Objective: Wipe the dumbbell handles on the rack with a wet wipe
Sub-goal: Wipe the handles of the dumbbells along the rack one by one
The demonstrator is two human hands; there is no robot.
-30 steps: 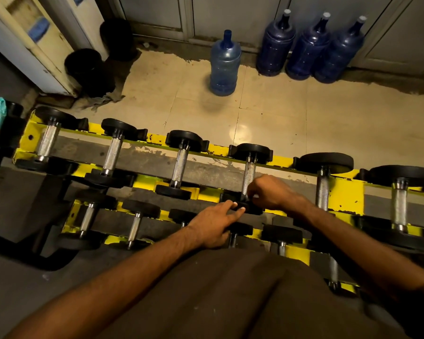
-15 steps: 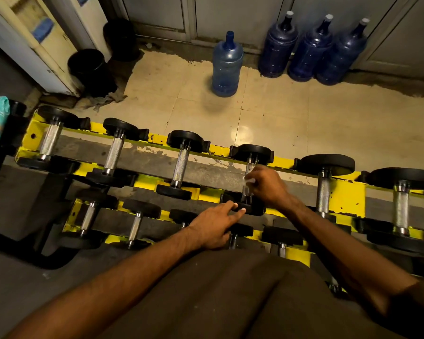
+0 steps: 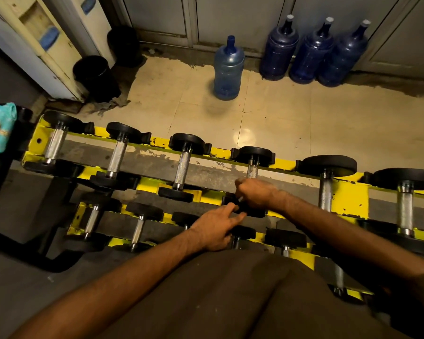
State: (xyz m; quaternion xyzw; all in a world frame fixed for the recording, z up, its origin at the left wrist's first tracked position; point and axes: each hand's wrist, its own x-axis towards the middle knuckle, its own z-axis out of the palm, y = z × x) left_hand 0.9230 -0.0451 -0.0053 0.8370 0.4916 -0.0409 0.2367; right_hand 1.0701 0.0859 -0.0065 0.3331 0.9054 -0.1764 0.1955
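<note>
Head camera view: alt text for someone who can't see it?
A person's right hand grips a knurled steel dumbbell handle on a yellow metal rack; the left hand touches, fingers straight, its black end weight. Four blue water jugs stand behind.

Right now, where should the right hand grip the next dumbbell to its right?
The knurled handle, from above, fingers wrapped across it. It lies across the rack, far head on the far rail, so the handle sits bare over the gap; the forearm hides its near end.
</note>
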